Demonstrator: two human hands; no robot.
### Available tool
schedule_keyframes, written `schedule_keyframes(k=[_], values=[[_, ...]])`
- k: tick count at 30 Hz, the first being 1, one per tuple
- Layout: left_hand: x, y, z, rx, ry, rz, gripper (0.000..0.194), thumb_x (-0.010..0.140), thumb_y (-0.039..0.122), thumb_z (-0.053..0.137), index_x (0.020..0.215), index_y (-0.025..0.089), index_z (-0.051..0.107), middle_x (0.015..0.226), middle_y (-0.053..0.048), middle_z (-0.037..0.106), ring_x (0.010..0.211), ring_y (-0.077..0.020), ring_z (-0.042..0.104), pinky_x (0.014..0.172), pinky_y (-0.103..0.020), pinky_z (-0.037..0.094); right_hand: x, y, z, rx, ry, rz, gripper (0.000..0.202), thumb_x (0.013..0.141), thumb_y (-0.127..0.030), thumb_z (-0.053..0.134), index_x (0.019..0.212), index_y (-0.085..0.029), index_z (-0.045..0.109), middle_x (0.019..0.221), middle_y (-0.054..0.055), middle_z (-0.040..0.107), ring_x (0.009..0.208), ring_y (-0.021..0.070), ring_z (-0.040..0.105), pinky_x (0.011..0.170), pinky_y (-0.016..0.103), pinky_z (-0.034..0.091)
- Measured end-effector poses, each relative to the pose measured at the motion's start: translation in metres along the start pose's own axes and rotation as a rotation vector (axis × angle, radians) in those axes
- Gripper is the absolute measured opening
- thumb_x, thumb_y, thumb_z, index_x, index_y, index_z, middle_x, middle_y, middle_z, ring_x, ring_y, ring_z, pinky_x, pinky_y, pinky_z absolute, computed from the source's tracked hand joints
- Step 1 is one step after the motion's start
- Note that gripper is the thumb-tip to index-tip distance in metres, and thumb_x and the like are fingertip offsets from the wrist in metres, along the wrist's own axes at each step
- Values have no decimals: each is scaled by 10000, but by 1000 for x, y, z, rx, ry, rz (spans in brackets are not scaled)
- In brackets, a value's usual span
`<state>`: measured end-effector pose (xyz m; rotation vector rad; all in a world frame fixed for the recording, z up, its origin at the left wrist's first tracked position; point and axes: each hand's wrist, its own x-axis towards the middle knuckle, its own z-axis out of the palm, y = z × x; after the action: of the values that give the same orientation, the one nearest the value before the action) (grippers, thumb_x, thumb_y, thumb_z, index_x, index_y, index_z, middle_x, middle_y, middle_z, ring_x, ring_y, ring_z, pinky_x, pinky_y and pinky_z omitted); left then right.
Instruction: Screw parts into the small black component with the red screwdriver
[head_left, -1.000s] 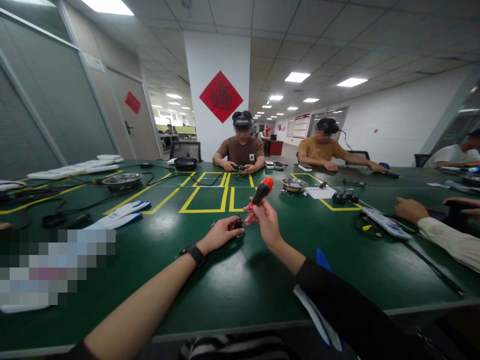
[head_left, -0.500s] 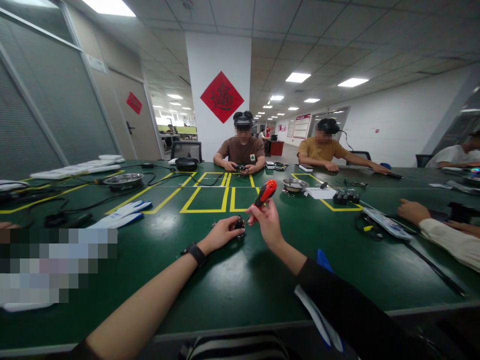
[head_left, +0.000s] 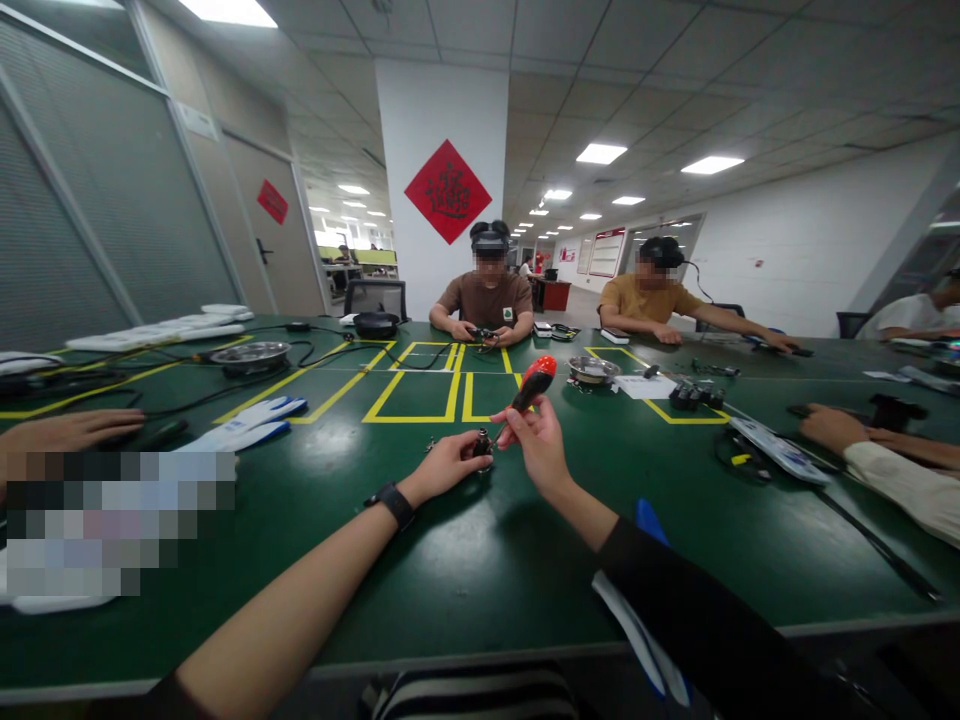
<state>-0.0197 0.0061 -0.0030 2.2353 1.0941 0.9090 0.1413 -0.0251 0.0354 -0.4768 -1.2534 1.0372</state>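
With the left hand (head_left: pixel 442 468), pinches a small dark cylindrical part (head_left: pixel 482 443) upright above the green table (head_left: pixel 450 610), seemingly to steady it. With the right hand (head_left: pixel 538 445), grips a red-and-black screwdriver (head_left: pixel 533 385) handle-up, apparently tilted to point the shaft at the part. Can read no brand on either; faces stylised Chinese characters on a red diamond sign (head_left: pixel 448 215).

L fingers (head_left: pixel 462 443) & R fingers (head_left: pixel 514 427) bent
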Motion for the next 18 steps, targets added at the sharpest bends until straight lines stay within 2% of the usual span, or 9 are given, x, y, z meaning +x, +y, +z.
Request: schedule_keyframes(k=[4,11,18], values=[[0,1,0,5,-1,1,336,754,454,543,860,137,576,662,24,513,580,-106,422,544,-226,312,-1,-1,0,-8,19,6,299,769,-299,607,952,-226,382,737,-28,633,485,82,531,496,229,483],[-1,2,-1,25,19,0,334,743,454,555,850,139,581,650,28,506,579,-106,418,551,-225,315,-3,-6,0,73,-44,9,220,841,-308,487,1030,-219,419,774,-8,618,507,80,532,501,226,462],[0,2,0,1,0,-6,332,746,439,556,883,137,579,669,26,523,580,-103,419,555,-222,318,-2,-3,0,16,-44,-2,204,845,-312,491,1017,-208,457,843,13,624,541,76,545,519,223,470]])
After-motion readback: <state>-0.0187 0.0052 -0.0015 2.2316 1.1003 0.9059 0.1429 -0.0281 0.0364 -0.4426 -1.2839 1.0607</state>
